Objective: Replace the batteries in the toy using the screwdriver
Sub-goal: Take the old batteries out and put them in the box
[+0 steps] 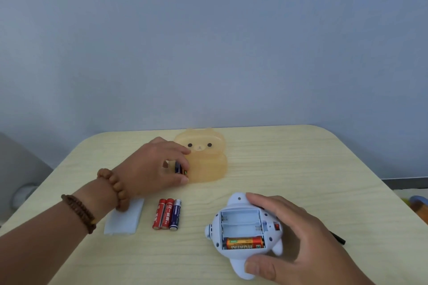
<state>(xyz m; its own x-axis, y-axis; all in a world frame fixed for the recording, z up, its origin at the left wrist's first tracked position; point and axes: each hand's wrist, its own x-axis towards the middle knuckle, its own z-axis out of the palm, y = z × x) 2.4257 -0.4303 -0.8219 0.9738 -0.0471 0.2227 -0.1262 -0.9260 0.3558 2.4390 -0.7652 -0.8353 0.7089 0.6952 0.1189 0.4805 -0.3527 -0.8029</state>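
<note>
Left fingers: the left hand (152, 166) pinches a dark battery (179, 167) between thumb and curled fingertips.
Just past those fingertips: an orange see-through bear box (208, 162), touching or nearly touching them; which, I cannot tell.
Right fingers: the right hand (294, 238) is spread and curled round the toy (240, 222), thumb on its near edge, fingers over the far side.
Between the right fingers: the toy lies belly up with its cover off; one orange battery (244, 243) sits in the slot nearest the thumb, and the two slots beyond are bare.
Step in hand: likely carrying this battery between box and toy; whether it is fresh or spent I cannot tell.
Doing it well: keep the toy pinned flat, set the flat end against the spring, press until seated.
Beside the left wrist: three batteries (166, 214) side by side and a white pad (125, 220).
Behind the right hand: the screwdriver (338, 237), mostly hidden, on the table (301, 157).
</note>
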